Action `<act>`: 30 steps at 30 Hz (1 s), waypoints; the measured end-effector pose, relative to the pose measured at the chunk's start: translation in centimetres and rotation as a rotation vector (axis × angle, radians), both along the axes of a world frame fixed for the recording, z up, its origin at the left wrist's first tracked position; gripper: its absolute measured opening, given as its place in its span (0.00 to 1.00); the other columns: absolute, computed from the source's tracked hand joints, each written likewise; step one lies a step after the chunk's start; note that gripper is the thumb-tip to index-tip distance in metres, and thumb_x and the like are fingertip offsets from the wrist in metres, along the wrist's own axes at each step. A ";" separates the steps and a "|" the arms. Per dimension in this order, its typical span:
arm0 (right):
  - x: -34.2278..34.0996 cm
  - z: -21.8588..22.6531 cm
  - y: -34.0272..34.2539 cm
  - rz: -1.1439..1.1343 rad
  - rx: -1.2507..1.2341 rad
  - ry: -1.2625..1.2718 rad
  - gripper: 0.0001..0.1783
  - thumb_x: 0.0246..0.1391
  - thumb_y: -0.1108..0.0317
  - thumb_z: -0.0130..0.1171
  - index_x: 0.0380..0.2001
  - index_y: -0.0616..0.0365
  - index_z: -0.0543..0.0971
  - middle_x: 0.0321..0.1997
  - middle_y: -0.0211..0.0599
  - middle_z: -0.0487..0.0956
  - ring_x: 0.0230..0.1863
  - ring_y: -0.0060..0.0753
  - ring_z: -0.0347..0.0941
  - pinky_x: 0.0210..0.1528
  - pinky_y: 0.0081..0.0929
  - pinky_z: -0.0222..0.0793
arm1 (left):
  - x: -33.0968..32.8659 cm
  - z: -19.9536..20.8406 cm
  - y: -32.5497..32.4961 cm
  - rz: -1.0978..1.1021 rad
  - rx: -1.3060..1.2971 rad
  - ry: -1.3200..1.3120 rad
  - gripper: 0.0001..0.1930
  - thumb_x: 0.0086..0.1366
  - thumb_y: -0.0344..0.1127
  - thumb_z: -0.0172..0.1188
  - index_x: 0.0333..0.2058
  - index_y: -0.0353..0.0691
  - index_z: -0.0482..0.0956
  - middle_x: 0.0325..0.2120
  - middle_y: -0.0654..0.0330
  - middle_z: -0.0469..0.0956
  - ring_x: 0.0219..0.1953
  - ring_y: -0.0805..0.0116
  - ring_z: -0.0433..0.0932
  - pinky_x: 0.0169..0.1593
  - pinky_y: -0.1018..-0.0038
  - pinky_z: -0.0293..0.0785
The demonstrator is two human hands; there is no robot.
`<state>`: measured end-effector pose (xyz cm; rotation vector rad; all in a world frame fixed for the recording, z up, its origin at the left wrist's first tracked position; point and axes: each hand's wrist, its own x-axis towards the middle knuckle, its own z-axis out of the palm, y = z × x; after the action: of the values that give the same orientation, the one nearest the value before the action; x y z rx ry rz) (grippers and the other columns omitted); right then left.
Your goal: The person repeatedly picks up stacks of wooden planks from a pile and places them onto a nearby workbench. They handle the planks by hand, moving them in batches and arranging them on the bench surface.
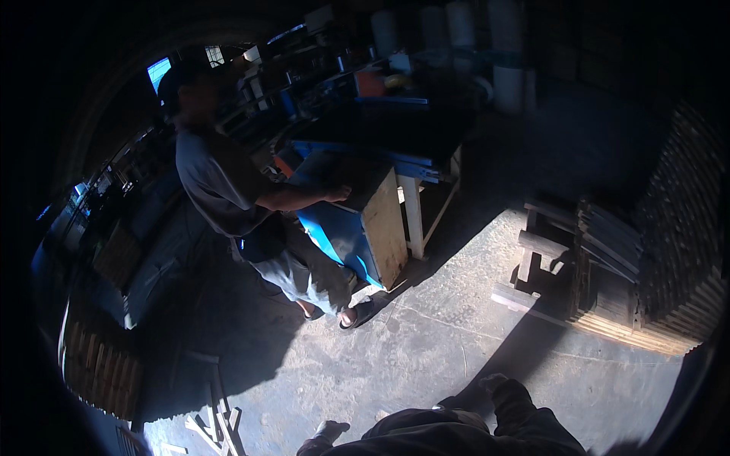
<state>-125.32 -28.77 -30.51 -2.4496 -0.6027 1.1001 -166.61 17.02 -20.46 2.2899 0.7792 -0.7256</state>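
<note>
Loose, narrow, pale wooden strips (224, 427) lie crossed on the grey concrete floor (411, 342), left of and apart from the nearer left hand (331, 431); the right hand (494, 381) is farther. Neither grip's opening can be told.

No readable lettering, numbers or signs noted; background clutter (370, 83) beyond far edge of blue-edged table (361, 150) too dark to tell.
</note>
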 end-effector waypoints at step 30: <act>0.1 -6.9 0.2 0.008 -0.156 -0.033 0.18 0.64 0.56 0.49 0.46 0.49 0.84 0.45 0.39 0.84 0.49 0.42 0.79 0.53 0.38 0.72 | 1.5 1.2 -1.0 0.390 -0.064 0.099 0.23 0.61 0.57 0.57 0.42 0.44 0.85 0.45 0.52 0.83 0.49 0.54 0.80 0.55 0.63 0.73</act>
<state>-125.24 -28.58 -37.37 -2.6046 -0.5562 1.1508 -165.14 15.99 -19.23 1.9720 1.1878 -0.6730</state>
